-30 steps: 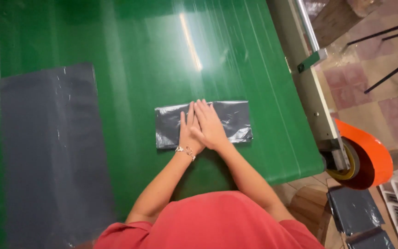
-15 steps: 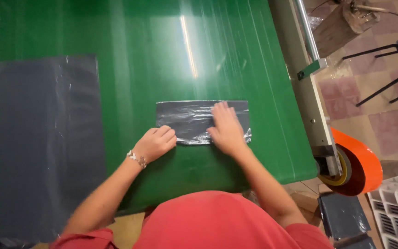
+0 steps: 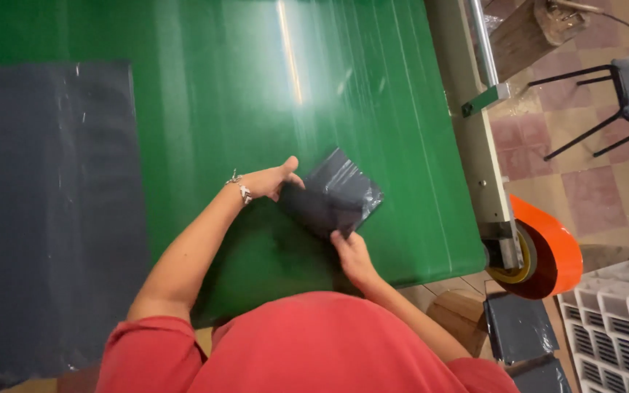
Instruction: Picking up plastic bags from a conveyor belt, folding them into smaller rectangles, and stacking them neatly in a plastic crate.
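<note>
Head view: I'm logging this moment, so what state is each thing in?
Dark plastic bag: folded small, lifted at an angle, held by both hands.
Left hand: gripping the bag's left edge.
Right hand: pinching the bag's lower edge.
Large dark sheet: lying flat on the green table.
Orange roll: mounted at the table's side.

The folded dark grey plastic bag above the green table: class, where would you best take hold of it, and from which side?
Grip the folded dark grey plastic bag at opposite ends: the left hand from its left edge, the right hand from its near bottom corner. It is thin, floppy and tilted, so pinching both ends probably keeps the folds from springing open over the green table.
</note>
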